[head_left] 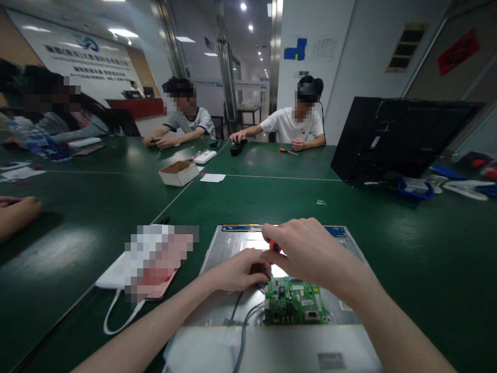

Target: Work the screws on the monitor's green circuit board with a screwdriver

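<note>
A green circuit board (293, 300) lies on the metal back of a flat display panel (217, 256) in front of me. My right hand (310, 248) is closed around the orange and black handle of a screwdriver (275, 246), above the board's far edge; its tip is hidden. Close beside it, my left hand (243, 269) has its fingers pinched together at the board's far left corner. What those fingers hold, if anything, I cannot make out. Grey cables (244, 331) run from the board's left side towards me. A blue strip board (336, 231) lines the panel's far edge.
Left of the panel lie a phone (165, 287) and a white cable (112, 313). A small open box (178, 173) stands farther back. A large black monitor housing (396, 140) rises at the right. Co-workers sit across the green table (427, 269), and another person's hand (19, 215) rests at left.
</note>
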`<state>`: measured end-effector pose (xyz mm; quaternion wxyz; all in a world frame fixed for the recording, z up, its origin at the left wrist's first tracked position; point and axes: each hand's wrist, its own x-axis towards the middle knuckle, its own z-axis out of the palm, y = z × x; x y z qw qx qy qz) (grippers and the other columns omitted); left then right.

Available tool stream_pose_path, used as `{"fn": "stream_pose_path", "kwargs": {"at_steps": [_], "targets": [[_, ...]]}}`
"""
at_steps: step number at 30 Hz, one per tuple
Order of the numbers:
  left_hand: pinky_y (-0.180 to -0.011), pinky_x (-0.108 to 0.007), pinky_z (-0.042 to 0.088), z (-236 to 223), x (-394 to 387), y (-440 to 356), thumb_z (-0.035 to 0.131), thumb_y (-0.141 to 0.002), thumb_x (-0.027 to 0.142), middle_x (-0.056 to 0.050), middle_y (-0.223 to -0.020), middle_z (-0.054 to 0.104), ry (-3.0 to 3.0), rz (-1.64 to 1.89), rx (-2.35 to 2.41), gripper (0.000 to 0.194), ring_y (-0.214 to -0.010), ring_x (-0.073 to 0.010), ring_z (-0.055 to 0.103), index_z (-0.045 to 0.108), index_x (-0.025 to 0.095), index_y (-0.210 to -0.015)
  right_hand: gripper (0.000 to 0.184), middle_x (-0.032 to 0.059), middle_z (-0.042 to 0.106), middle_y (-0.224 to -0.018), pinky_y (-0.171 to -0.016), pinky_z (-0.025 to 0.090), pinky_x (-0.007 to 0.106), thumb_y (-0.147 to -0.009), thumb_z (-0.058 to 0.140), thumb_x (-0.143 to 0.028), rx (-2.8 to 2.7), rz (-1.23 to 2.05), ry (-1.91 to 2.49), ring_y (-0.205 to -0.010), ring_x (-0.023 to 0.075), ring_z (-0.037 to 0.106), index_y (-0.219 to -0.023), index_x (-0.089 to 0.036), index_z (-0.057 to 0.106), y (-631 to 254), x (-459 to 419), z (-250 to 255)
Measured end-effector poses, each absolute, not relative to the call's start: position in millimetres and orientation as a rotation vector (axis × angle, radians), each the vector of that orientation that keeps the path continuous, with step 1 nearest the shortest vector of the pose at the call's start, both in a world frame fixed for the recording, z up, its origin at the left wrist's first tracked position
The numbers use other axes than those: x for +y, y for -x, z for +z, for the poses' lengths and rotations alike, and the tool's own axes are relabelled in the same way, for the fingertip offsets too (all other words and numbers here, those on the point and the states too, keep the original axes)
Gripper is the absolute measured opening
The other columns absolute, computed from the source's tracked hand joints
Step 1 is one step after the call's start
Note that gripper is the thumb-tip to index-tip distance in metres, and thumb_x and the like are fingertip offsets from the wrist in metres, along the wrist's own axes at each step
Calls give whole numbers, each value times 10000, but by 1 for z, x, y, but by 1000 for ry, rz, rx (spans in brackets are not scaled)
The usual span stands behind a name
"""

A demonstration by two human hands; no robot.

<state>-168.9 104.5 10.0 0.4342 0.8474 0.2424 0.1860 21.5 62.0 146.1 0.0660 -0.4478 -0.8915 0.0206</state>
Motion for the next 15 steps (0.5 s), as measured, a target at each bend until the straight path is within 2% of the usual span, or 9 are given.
{"fn": "stream_pose_path", "kwargs": {"at_steps": [5, 15], "targets": [[-676, -242, 471, 9, 106, 169, 651, -794, 115, -10, -783, 661, -2152, 462, 607, 42, -730, -167, 599, 634, 153, -790, 126, 23, 714, -881, -506, 225, 275, -857, 598, -200, -2718, 145, 1225, -665, 153, 625, -971, -200, 545, -23, 59, 147], [-665, -241, 487, 9, 106, 169, 662, -816, 154, -14, -781, 679, -2109, 450, 611, 24, -735, -174, 614, 660, 158, -792, 50, 18, 719, -815, -510, 229, 259, -903, 579, -244, -2703, 102, 1280, -646, 140, 617, -938, -208, 576, -22, 62, 145]]}}
